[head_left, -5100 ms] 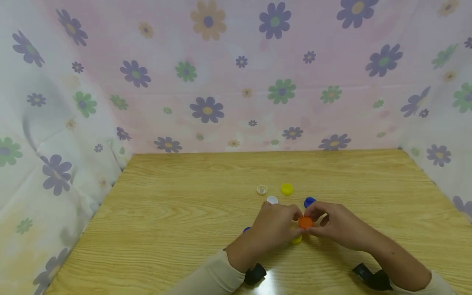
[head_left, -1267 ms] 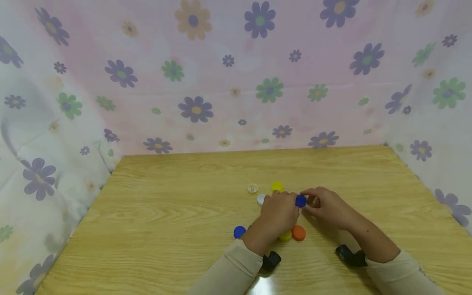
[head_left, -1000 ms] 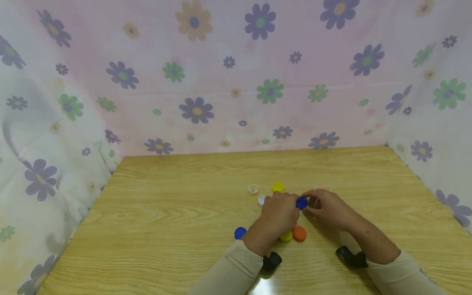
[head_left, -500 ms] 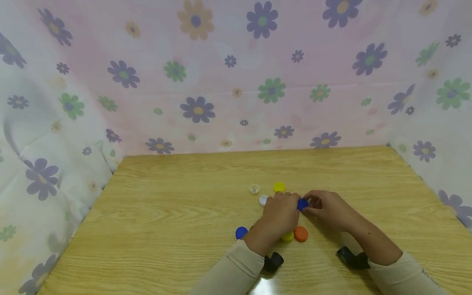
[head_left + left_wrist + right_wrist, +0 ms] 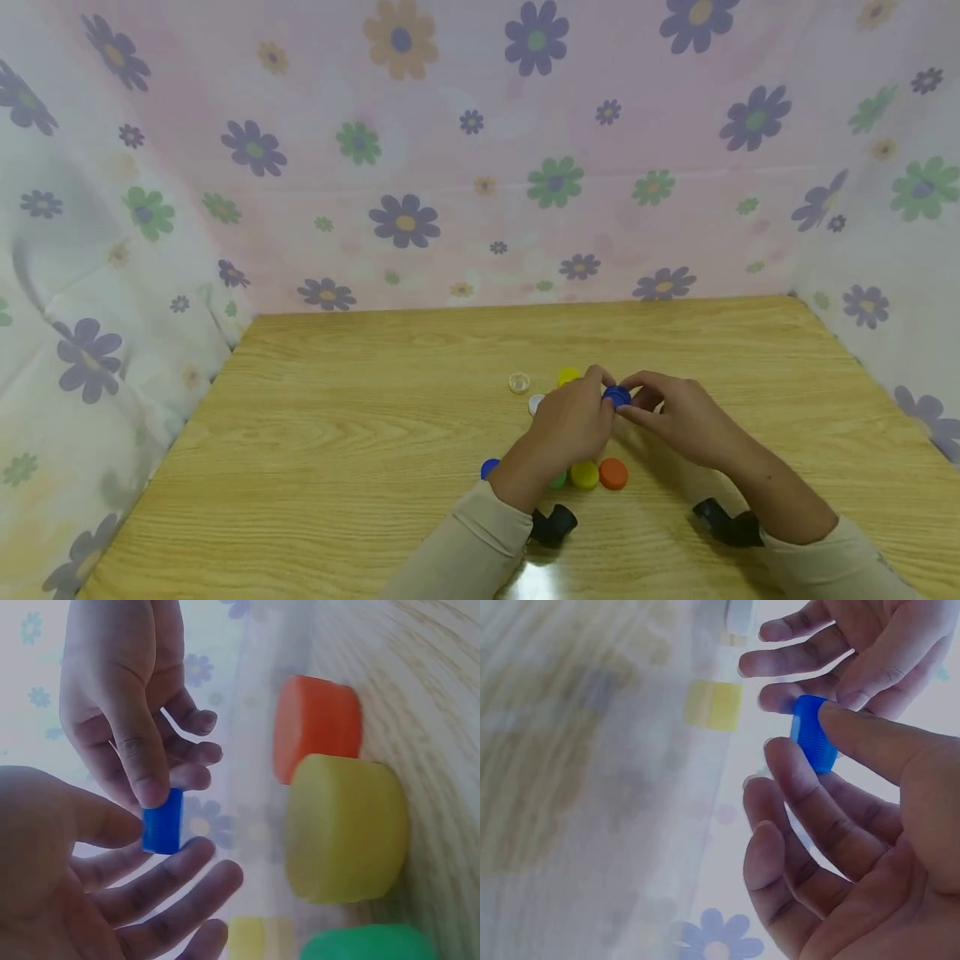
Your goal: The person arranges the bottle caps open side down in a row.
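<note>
Between my two hands is a blue bottle cap point(image 5: 617, 396), lifted above the table. My left hand point(image 5: 573, 421) pinches one side of it with thumb and fingers, and my right hand point(image 5: 686, 421) pinches the other. In the left wrist view the ridged side of the blue cap point(image 5: 163, 821) shows between the thumbs. Closer to me lie an orange cap point(image 5: 613, 473), a yellow cap point(image 5: 584, 475) and a green cap point(image 5: 558, 480) in a row. My left wrist partly covers the green cap and another blue cap point(image 5: 490, 468).
Behind the left hand lie a clear cap point(image 5: 519, 382), a white cap point(image 5: 536, 405) and a second yellow cap point(image 5: 568, 377). Black wrist mounts point(image 5: 553, 527) hang under both forearms. Flowered cloth point(image 5: 465, 167) stands around the wooden table point(image 5: 360, 400).
Five seconds ago both hands held the orange cap, which now lies beside the yellow one. The blue cap has since been taken up; in the last half second it has risen slightly and turned.
</note>
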